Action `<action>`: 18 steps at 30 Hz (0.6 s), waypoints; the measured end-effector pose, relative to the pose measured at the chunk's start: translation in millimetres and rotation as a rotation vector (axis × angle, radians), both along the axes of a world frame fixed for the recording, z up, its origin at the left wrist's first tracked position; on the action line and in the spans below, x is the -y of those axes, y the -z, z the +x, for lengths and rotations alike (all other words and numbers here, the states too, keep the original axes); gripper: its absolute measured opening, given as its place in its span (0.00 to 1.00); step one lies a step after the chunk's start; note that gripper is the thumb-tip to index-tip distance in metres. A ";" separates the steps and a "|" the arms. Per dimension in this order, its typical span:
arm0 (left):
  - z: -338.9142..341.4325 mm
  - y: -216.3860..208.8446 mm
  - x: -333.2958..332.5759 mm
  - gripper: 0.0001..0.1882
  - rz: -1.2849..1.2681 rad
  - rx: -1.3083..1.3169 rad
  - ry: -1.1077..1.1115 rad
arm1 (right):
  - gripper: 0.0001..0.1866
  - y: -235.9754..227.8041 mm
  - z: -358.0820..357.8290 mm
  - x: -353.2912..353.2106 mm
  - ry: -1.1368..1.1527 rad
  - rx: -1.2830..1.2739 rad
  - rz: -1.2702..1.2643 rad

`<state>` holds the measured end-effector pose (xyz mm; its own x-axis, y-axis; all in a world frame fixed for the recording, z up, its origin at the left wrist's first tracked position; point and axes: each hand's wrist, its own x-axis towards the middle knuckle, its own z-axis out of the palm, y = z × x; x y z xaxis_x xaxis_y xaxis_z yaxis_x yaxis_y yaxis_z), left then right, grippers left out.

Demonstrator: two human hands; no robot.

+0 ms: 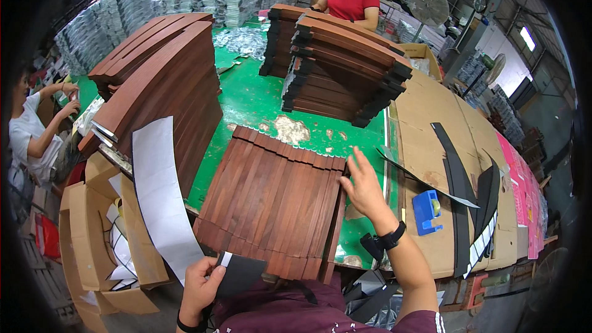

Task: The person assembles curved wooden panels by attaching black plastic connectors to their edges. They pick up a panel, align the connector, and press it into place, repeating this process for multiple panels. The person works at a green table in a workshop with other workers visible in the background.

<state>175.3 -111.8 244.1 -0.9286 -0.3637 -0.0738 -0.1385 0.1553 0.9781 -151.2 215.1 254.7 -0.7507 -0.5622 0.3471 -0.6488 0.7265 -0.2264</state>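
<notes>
My left hand (200, 287), at the near edge of the wooden slats, pinches a black strip (242, 276) with a narrow white band at its edge. A long white-faced strip (161, 191) with a dark edge curves up from behind this hand; whether both are one piece I cannot tell. A stack of reddish-brown wooden slats (271, 194) lies side by side in front of me. Fingers spread, my right hand (364, 188) rests by the far right corner of these slats, its fingertips beside their edge and holding nothing.
Tall slat stacks stand on the green table (246, 102): one at left (172, 80), another with black ends (345, 68). A cardboard box (92, 234) holds white and black scraps. Right, a blue tape dispenser (427, 213) and black strips (456, 191) lie on cardboard. Two people work nearby.
</notes>
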 end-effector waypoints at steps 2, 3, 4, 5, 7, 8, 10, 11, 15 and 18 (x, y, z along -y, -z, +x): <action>1.1 0.1 -0.6 0.10 0.012 0.001 -0.007 | 0.35 8.4 1.9 2.9 0.018 0.016 -0.007; 0.1 -2.3 -2.4 0.10 0.025 0.001 -0.013 | 0.36 11.6 3.8 3.5 0.029 0.024 -0.009; -0.2 -3.6 -3.6 0.09 0.038 0.001 -0.019 | 0.35 13.1 5.7 2.7 0.045 0.021 0.024; -0.4 -3.1 -3.4 0.09 0.051 -0.008 -0.018 | 0.35 9.2 6.5 3.4 0.058 0.012 0.056; -0.4 -0.2 -2.5 0.09 0.077 -0.026 -0.018 | 0.37 3.6 7.0 5.9 0.077 0.037 0.115; -0.6 -1.8 -3.2 0.09 0.082 -0.029 -0.017 | 0.38 -0.1 7.1 7.6 0.085 0.065 0.141; -0.6 -5.6 -5.1 0.09 0.092 -0.034 -0.017 | 0.43 1.4 5.5 6.7 0.055 0.132 0.088; 1.2 -5.2 -5.0 0.09 0.070 -0.031 -0.007 | 0.46 11.6 1.4 2.4 0.020 0.167 0.007; 10.6 -6.9 -3.3 0.09 0.014 -0.020 -0.018 | 0.59 32.7 -1.1 -6.9 -0.079 0.235 -0.353; 15.9 -15.8 -2.2 0.09 -0.034 -0.034 -0.039 | 0.63 28.8 -9.8 -7.9 0.005 0.497 -0.473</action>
